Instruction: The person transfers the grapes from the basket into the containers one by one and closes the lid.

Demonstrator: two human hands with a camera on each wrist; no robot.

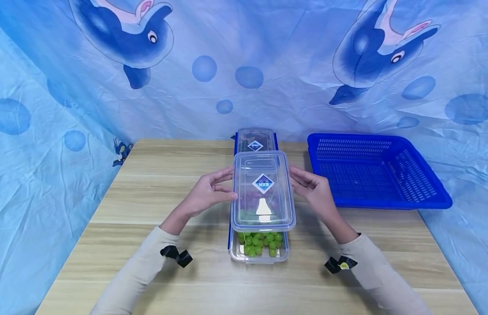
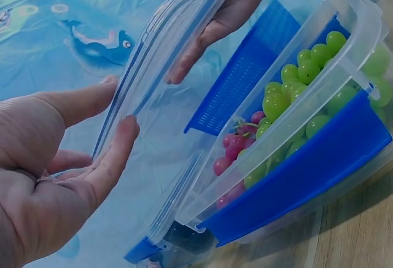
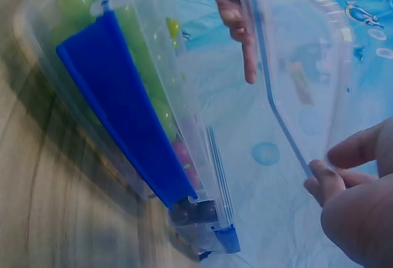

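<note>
A clear plastic lid (image 1: pixel 263 192) with a blue diamond label hangs tilted over an open clear container (image 1: pixel 259 256). My left hand (image 1: pixel 210 192) pinches the lid's left edge between thumb and fingertips (image 2: pixel 126 126). My right hand (image 1: pixel 312 188) grips the lid's right edge. The container holds green grapes (image 1: pixel 259 243) at its near end and red grapes (image 2: pixel 230 151) further back. Blue latches (image 2: pixel 301 182) run along its long sides. In the right wrist view the lid (image 3: pixel 301 59) stands between my right hand (image 3: pixel 356 206) and left hand (image 3: pixel 236 16).
A second clear container (image 1: pixel 256 140) with its lid on stands right behind the first. A blue perforated basket (image 1: pixel 373 175) sits at the table's right side. The wooden table (image 1: pixel 149 197) is backed by a blue dolphin-print cloth (image 1: pixel 244 65).
</note>
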